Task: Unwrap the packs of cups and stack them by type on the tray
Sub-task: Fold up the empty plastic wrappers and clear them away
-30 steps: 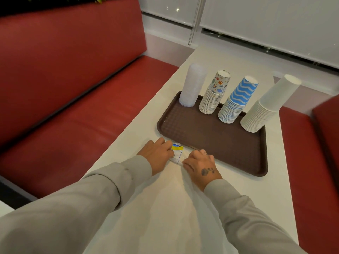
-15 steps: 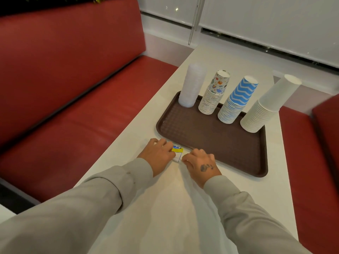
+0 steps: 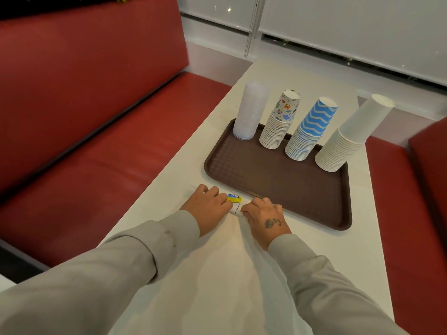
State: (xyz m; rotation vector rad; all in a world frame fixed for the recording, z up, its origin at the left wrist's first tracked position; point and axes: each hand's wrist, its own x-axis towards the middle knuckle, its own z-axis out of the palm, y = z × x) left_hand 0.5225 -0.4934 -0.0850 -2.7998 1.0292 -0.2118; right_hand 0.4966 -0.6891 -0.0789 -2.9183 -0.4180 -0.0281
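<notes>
Cups stand in four upside-down stacks along the far edge of the brown tray (image 3: 266,182). From the far left corner to the far right corner they run: clear plastic cups (image 3: 250,110), paper cups with small coloured pictures (image 3: 280,122), blue-and-white zigzag cups (image 3: 312,126), and plain white cups (image 3: 350,136). The clear stack stands nearly upright; the other three lean to the right, the white one most. The stacks sit close beside one another, and the near half of the tray is bare.

The tray lies on a white table (image 3: 362,250), towards its far right part. Just off the tray's near left corner, both hands meet on the table over a wrapper (image 3: 234,202), a folded strip of clear film with a yellow and blue label showing between them. The left hand (image 3: 209,205) holds its left end, fingers bent over it. The right hand (image 3: 264,215), marked with a small dark tattoo, has its fingers curled round the right end. More of the thin film seems to trail back along the table between the grey sleeves (image 3: 145,257).

A red padded bench (image 3: 96,177) runs along the table's left edge.
</notes>
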